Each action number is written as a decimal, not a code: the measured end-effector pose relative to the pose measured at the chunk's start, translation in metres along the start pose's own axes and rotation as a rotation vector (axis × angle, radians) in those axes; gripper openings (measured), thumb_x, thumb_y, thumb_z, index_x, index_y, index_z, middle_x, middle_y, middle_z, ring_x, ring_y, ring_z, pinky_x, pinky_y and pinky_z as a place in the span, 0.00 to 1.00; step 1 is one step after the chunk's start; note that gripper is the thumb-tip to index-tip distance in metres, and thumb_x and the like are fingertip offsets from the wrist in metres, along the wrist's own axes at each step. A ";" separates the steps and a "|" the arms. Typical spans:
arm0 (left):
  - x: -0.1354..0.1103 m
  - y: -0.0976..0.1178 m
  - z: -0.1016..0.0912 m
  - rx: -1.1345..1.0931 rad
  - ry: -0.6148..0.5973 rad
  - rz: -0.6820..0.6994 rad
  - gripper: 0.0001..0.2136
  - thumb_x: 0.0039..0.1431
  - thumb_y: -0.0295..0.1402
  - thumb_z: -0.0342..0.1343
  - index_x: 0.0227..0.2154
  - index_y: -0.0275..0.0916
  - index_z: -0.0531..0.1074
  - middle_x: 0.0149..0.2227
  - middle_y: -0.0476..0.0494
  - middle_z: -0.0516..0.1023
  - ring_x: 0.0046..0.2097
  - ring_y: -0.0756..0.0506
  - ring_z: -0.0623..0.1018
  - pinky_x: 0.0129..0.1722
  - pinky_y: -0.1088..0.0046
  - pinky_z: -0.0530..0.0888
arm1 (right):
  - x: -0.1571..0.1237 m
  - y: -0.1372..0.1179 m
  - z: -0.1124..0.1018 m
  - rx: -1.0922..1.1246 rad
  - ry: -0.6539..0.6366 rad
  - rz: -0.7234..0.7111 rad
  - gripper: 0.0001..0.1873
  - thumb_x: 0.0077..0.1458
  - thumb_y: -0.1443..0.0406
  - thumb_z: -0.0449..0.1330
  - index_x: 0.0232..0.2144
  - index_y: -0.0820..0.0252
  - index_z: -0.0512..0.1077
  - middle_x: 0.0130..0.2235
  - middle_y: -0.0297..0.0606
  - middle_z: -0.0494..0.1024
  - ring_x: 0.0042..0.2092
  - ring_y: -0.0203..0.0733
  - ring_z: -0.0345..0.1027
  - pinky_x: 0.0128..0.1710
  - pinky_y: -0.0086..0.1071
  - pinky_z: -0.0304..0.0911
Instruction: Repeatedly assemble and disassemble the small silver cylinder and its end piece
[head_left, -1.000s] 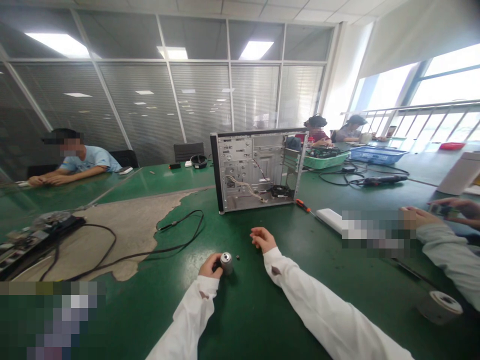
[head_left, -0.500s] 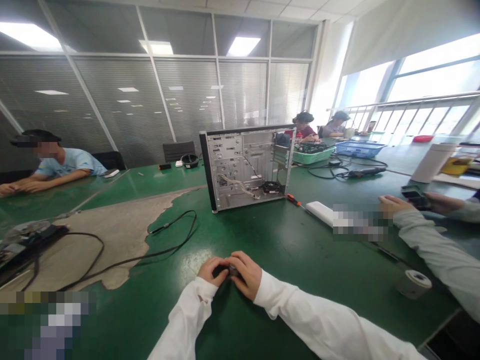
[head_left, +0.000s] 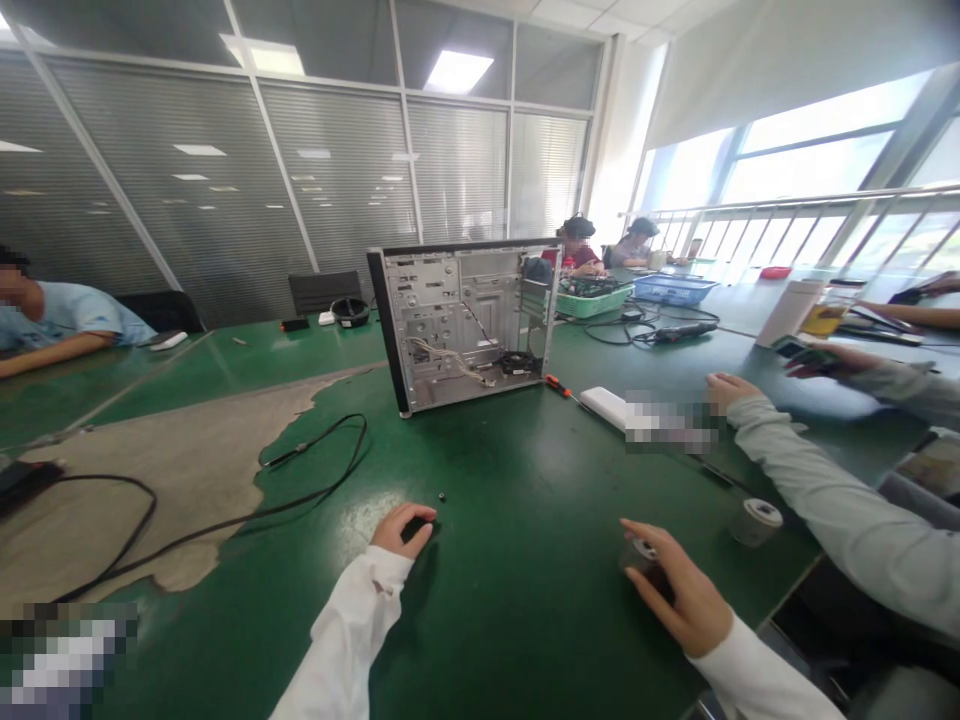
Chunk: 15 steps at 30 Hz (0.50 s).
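The left hand [head_left: 401, 528] lies on the table [head_left: 525, 620], fingers curled together. The right hand [head_left: 679, 595] rests out to the side, fingers wrapped round a small can [head_left: 637, 553]

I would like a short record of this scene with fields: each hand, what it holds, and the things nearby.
left hand: curled on the green table over something small and dark, not identifiable
right hand: closed around a grey cylinder
ahead of left hand: small dark part, loose
further back: open computer case, upright; screwdriver beside it
right of right hand: pale roll; co-worker's sleeve
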<state>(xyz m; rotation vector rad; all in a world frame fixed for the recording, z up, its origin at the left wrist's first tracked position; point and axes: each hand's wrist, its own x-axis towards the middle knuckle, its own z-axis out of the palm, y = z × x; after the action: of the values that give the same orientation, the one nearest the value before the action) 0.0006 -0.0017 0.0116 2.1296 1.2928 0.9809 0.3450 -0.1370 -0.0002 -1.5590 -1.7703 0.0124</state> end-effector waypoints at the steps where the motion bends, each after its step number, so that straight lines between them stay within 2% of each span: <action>1: 0.000 0.001 -0.001 0.003 -0.015 0.004 0.07 0.43 0.33 0.50 0.26 0.39 0.71 0.29 0.46 0.75 0.35 0.47 0.72 0.38 0.70 0.67 | -0.006 0.012 -0.007 -0.051 0.042 0.061 0.25 0.48 0.57 0.45 0.49 0.59 0.53 0.43 0.43 0.63 0.44 0.42 0.60 0.43 0.35 0.57; 5: 0.001 0.002 -0.003 0.016 -0.019 0.030 0.07 0.43 0.33 0.50 0.26 0.39 0.71 0.29 0.46 0.75 0.35 0.47 0.73 0.38 0.70 0.68 | -0.024 0.055 -0.036 -0.253 0.186 0.321 0.32 0.44 0.52 0.46 0.50 0.60 0.51 0.43 0.42 0.64 0.41 0.45 0.63 0.37 0.36 0.61; 8: 0.001 0.001 -0.004 0.035 -0.033 0.019 0.08 0.44 0.33 0.50 0.27 0.39 0.71 0.30 0.46 0.75 0.35 0.47 0.73 0.38 0.70 0.68 | -0.033 0.090 -0.053 -0.379 0.279 0.451 0.36 0.40 0.49 0.46 0.49 0.62 0.52 0.42 0.46 0.64 0.38 0.48 0.64 0.35 0.38 0.62; 12: 0.000 0.001 -0.003 0.038 -0.051 0.012 0.08 0.44 0.33 0.50 0.28 0.38 0.71 0.31 0.45 0.75 0.36 0.47 0.73 0.39 0.70 0.68 | -0.037 0.131 -0.068 -0.483 0.315 0.513 0.37 0.40 0.49 0.45 0.50 0.65 0.52 0.42 0.53 0.63 0.42 0.52 0.61 0.37 0.40 0.60; 15: 0.000 -0.001 -0.001 0.035 -0.021 0.017 0.08 0.44 0.33 0.50 0.27 0.38 0.71 0.30 0.45 0.75 0.36 0.46 0.73 0.39 0.70 0.67 | -0.033 0.151 -0.074 -0.510 0.282 0.480 0.36 0.40 0.51 0.46 0.48 0.69 0.53 0.41 0.55 0.63 0.42 0.54 0.60 0.39 0.41 0.59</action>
<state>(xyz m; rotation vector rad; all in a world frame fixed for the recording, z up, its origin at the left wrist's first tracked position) -0.0010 -0.0012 0.0116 2.1744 1.2929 0.9475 0.5107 -0.1607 -0.0370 -2.1965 -1.1976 -0.4334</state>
